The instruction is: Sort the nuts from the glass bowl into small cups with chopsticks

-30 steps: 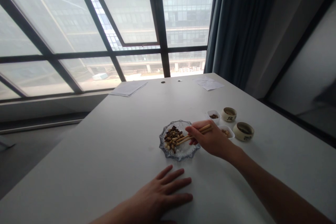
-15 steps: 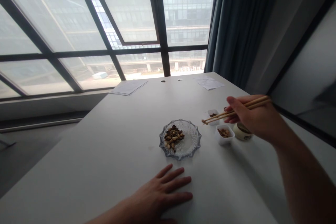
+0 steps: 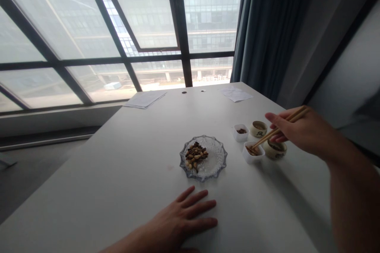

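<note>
My right hand (image 3: 292, 128) is closed around a pair of wooden chopsticks (image 3: 271, 132). Their tips reach into a small white plastic cup (image 3: 253, 160) that holds brown nuts (image 3: 252, 150); whether they grip one I cannot tell. My left hand (image 3: 188, 215) lies flat with fingers spread on the table, just in front of a clear glass plate (image 3: 218, 172). A pile of mixed seeds and nuts (image 3: 196, 156) sits on the plate's left half. Another white cup (image 3: 240, 137) with dark seeds stands behind the first.
Two cream-coloured bowls, a rear one (image 3: 258, 129) and a front one (image 3: 276, 153) partly under my right hand, stand right of the cups. Paper sheets (image 3: 145, 99) lie at the far left of the white table (image 3: 133, 166), and another sheet (image 3: 236, 94) at the far right.
My right hand has moved right and tilted the chopsticks down, so their tips went from beside the rear cup into the nut cup. The rear bowl has come into view. My left hand stays still.
</note>
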`<state>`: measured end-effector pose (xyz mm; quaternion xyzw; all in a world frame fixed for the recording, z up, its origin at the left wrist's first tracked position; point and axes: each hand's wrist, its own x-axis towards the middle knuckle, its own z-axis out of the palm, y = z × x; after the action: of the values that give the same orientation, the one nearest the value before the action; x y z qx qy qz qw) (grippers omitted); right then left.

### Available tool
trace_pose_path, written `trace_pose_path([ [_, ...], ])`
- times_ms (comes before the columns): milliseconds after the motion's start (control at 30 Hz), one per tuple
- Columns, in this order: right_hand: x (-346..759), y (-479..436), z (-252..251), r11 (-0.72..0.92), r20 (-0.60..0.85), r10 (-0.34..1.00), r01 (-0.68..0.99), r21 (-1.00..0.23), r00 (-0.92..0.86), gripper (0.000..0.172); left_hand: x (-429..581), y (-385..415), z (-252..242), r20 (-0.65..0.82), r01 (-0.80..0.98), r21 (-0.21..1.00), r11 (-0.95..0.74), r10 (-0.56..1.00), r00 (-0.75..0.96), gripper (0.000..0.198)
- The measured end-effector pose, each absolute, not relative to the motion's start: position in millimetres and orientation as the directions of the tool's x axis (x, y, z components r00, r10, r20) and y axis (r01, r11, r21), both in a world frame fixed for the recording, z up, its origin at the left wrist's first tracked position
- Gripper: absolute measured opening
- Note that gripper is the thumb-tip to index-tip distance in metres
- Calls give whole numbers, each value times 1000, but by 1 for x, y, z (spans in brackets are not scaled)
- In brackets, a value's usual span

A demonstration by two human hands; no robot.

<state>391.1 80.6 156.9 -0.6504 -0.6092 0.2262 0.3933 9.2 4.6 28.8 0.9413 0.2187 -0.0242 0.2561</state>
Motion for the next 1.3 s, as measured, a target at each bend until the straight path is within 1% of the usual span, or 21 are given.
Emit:
trace_pose_path([
  [133, 382, 76, 163, 54, 234, 941, 571, -819, 246, 42, 8, 5, 27, -153, 425, 482, -766, 404, 902, 69],
  [233, 371, 74, 164, 163, 315, 921, 509, -845, 228, 43, 8, 5, 27, -181, 444, 470, -763, 409, 894, 72],
  [333, 354, 75, 158, 279, 349, 933, 434, -856, 89, 47, 9, 6, 28, -183, 438, 461, -771, 401, 898, 73],
  [400, 340, 76, 151, 312, 329, 944, 397, -863, -27, 47, 9, 6, 28, -167, 427, 459, -779, 396, 903, 73],
  [533, 310, 77, 135, 347, 270, 932, 379, -858, -242, 43, 9, 5, 29, -170, 433, 452, -780, 401, 900, 71],
  [633, 293, 76, 123, 363, 239, 911, 376, -853, -337, 43, 8, 5, 27, -169, 425, 454, -783, 393, 904, 71],
  [733, 284, 75, 114, 388, 239, 891, 371, -844, -387, 45, 7, 5, 26, -166, 425, 454, -783, 394, 904, 71],
  [933, 277, 76, 104, 400, 249, 877, 339, -851, -411, 42, 8, 4, 26, -140, 419, 459, -784, 402, 905, 72],
  [1067, 275, 80, 97, 397, 241, 871, 325, -858, -427, 42, 8, 5, 27, -172, 428, 444, -787, 394, 903, 71],
  [1133, 274, 81, 92, 392, 236, 873, 326, -860, -426, 43, 8, 5, 28, -162, 422, 448, -788, 393, 905, 70],
  [1300, 270, 82, 83, 337, 224, 904, 282, -898, -364, 44, 8, 5, 27, -135, 418, 445, -792, 402, 906, 71],
])
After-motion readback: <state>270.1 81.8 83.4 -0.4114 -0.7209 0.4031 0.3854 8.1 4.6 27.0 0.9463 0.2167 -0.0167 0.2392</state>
